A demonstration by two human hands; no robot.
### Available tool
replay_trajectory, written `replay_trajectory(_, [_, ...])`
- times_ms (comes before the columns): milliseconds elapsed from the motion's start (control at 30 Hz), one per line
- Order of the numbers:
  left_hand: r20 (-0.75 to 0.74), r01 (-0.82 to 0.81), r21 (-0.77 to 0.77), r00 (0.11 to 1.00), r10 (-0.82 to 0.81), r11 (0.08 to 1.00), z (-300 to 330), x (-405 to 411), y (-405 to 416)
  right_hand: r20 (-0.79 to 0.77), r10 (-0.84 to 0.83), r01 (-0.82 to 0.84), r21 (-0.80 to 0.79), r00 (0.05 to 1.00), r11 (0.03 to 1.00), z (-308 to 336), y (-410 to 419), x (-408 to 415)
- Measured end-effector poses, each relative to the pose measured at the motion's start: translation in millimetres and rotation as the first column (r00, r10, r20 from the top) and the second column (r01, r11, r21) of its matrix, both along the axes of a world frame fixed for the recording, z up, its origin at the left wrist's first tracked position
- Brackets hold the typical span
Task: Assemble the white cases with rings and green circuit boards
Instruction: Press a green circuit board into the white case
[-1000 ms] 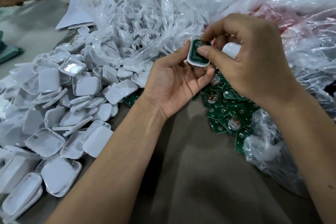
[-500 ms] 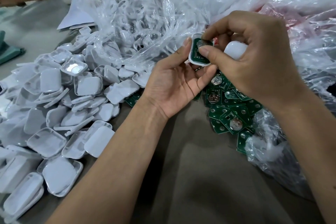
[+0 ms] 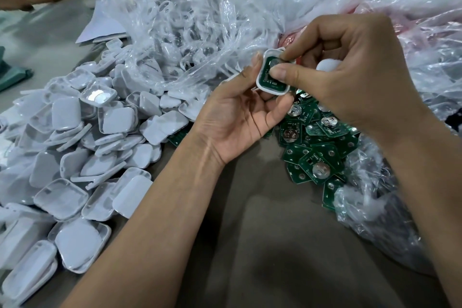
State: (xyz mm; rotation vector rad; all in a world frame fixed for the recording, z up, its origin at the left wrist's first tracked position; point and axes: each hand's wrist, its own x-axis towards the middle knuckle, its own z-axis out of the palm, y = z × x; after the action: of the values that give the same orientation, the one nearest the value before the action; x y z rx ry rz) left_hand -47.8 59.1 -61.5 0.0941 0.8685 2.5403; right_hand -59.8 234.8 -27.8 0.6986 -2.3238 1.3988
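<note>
The left hand (image 3: 240,117) held a white case (image 3: 271,71) from below, with its fingers curled around the edges. A green circuit board (image 3: 268,75) sat inside the case. The right hand (image 3: 355,77) pinched the case from above, and its thumb pressed on the board, hiding much of it. Another white piece (image 3: 327,66) was tucked in the right palm, mostly hidden. Below the case lay a pile of green boards (image 3: 315,147), partly under a clear plastic bag (image 3: 370,212). Left of the case sat a heap of white cases (image 3: 82,147).
</note>
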Motion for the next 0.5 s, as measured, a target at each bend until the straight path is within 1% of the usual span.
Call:
replay_trajectory(100, [0.013,0.007,-0.022,1.000,-0.006,1.000,0.7,-0.2,0.7,0.006,-0.010,0.010,0.009,1.000,1.000,0.5,0.6,0.7])
replay_trajectory(333, [-0.003,0.024,-0.016,1.000,-0.024,1.000,-0.5,-0.5,-3.1,-0.071,-0.021,0.024,0.041,0.997,0.999,0.2,-3.4,3.2])
replay_trajectory(500, [-0.015,0.031,-0.017,0.999,-0.031,0.999,-0.9,-0.4,-4.3,-0.069,0.006,-0.003,0.055,0.998,0.998,0.7,-3.0,4.5])
